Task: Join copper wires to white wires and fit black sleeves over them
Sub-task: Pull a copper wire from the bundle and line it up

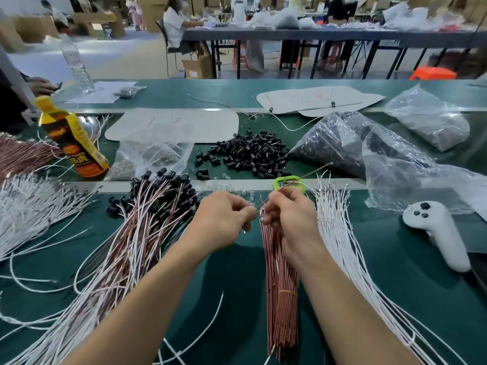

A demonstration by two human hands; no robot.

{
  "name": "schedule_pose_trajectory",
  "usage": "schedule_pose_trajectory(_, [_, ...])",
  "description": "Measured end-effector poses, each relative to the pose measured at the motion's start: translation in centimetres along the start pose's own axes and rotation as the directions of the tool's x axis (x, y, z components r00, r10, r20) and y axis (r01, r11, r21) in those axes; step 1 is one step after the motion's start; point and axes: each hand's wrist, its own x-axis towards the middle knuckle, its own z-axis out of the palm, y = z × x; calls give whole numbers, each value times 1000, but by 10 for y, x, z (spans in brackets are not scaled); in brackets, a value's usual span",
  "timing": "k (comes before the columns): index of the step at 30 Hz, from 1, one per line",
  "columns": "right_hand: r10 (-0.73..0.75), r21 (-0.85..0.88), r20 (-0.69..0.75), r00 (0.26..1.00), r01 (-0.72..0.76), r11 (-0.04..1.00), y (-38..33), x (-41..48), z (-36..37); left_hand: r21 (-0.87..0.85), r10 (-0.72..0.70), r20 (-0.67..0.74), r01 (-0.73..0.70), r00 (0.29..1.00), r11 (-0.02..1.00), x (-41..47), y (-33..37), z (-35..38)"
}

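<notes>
Picking seems the step: right hand [287,219] pinches one copper wire [303,177] above the copper bundle [282,285], left hand [226,219] pinching its lower end (anything else held is unclear); next, fetch from the white wires [340,233] alongside.

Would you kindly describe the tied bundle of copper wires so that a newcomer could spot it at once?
On the green table, look just under the right hand. The copper bundle lies there between the mixed wires with black sleeves on its left and the loose white wires on its right. Only it is all copper and tied with a thin band.
</notes>
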Motion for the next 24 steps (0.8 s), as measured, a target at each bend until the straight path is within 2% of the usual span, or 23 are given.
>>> schedule_pose_trajectory(3, [26, -25, 122, 992, -23, 999, -1, 4, -1, -16, 23, 12, -23, 1000, 1000, 5, -1, 4])
schedule_pose_trajectory(6, [14, 13, 66, 998, -15, 1000, 1, 7, -3, -4, 50, -65, -50, 997, 999, 5, 1, 10])
schedule_pose_trajectory(9, [-2, 38, 59, 998, 0, 999, 5, 7, -6, 63, 59, -29, -57, 998, 996, 3, 3, 11])
schedule_pose_trajectory(14, [28, -46, 199, 980, -19, 999, 8, 4, -9, 46, 58, -250, -48, 967, 998, 45, 6, 3])
schedule_pose_trajectory(19, [31, -121, 267, 963, 1, 993, 6, 3, -12, 279, 159, -45, -140, 986, 950, 113, 22, 21])
schedule_pose_trajectory(24, [41, -145, 347, 937, 10, 989, 5, 3, -14, 223, 147, 143, -177, 979, 959, 144, 35, 40])
